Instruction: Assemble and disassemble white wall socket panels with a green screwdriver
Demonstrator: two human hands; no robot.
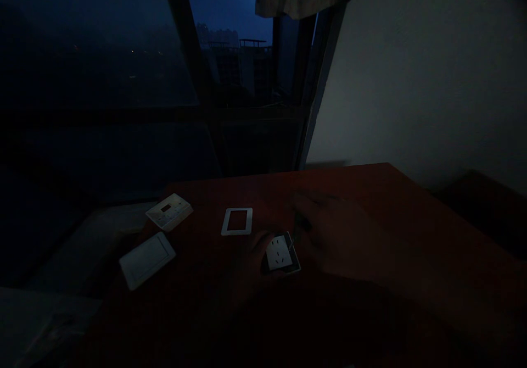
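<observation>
The scene is very dark. A white wall socket (280,252) lies on the red-brown table (370,192). My left hand (253,255) grips the socket from its left side. My right hand (329,230) hovers just right of the socket with fingers curled around a thin tool (293,240) whose tip touches the socket's upper right edge; I cannot make out what the tool is. A white frame plate (237,221) lies just behind the socket.
Two more white switch plates lie at the table's left: one with a dark opening (169,211), one blank (147,259). A pale surface (82,247) sits left of the table. Behind are dark windows and a white wall (411,71).
</observation>
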